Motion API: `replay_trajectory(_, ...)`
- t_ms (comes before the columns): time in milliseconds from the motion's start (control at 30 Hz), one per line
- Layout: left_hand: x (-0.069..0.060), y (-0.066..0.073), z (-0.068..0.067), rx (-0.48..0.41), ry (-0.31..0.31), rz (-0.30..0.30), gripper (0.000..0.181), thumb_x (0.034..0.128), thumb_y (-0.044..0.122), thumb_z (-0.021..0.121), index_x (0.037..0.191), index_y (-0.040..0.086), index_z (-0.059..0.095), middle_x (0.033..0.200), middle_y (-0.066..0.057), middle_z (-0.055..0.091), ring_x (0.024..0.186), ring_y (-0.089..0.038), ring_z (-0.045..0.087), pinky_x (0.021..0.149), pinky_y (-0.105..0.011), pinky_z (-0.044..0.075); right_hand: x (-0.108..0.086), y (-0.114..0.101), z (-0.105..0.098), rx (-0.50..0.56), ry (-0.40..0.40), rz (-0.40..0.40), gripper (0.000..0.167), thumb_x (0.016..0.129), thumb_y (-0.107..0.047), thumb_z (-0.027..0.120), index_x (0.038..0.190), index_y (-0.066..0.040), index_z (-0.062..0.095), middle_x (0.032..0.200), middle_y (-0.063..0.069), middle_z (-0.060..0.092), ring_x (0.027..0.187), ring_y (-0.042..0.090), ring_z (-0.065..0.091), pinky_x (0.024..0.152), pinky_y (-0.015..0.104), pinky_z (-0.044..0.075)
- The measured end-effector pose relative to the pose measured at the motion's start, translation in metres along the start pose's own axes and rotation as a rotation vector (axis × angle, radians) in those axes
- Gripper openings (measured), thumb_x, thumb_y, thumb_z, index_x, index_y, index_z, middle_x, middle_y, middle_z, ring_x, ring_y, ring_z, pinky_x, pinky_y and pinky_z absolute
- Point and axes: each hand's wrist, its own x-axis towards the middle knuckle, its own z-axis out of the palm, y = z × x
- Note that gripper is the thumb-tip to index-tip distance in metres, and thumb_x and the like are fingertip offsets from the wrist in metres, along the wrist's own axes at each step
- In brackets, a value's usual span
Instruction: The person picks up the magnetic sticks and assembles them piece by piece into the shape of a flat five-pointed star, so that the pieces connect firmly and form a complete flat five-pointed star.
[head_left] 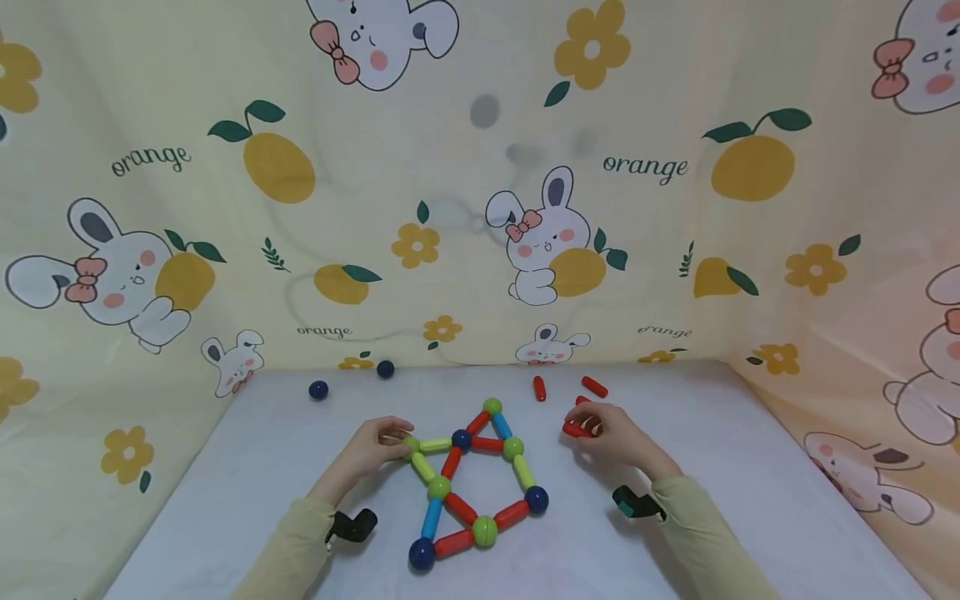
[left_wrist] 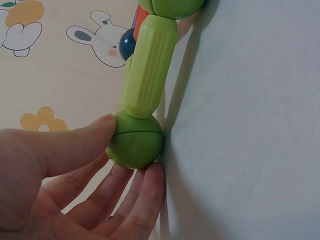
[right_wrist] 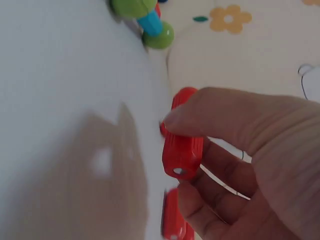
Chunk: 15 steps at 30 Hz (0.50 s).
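Observation:
On the white table lies a flat frame of magnetic rods and balls: green and dark blue balls (head_left: 536,500) joined by red, blue and light green rods (head_left: 523,472). At its left corner my left hand (head_left: 378,442) pinches a green ball (left_wrist: 137,145) between thumb and fingertips; a light green rod (left_wrist: 150,65) runs from that ball to another. To the right of the frame, my right hand (head_left: 617,433) pinches a red rod (right_wrist: 184,150) above the table, apart from the frame. Another red rod (right_wrist: 172,217) lies just beyond its lower fingers.
Two loose dark blue balls (head_left: 318,390) rest at the back left of the table. Toward the back right lie loose red rods (head_left: 540,388), one partly hidden by my right hand. A patterned cloth (head_left: 450,283) rises behind the table and along its sides.

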Motion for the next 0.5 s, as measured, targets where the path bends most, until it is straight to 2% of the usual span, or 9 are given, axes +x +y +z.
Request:
replay_trajectory(333,0.001,-0.001,0.002,0.007,0.012,0.008,0.03,0.0854,0.006,0.07,0.114,0.003,0.064,0.102,-0.004,0.066,0.091,-0.018,0.061,0.08,-0.036,0.053,0.006,-0.022,0.019,-0.015,-0.107,-0.125,0.028,0.083,-0.007,0.073,0.109,-0.017,0.066,0.096,-0.005,0.061,0.09,0.019,0.055,0.078,0.032,0.05)
replay_trajectory(500,0.0,-0.001,0.002,-0.005,0.013,0.0,0.03,0.0856,0.006,0.07,0.115,0.002,0.064,0.104,-0.005,0.066,0.092,-0.02,0.062,0.081,-0.036,0.053,0.011,-0.027,0.028,-0.012,-0.142,-0.153,0.027,0.084,-0.008,0.072,0.11,-0.014,0.066,0.095,-0.005,0.061,0.088,0.019,0.055,0.076,0.031,0.051)
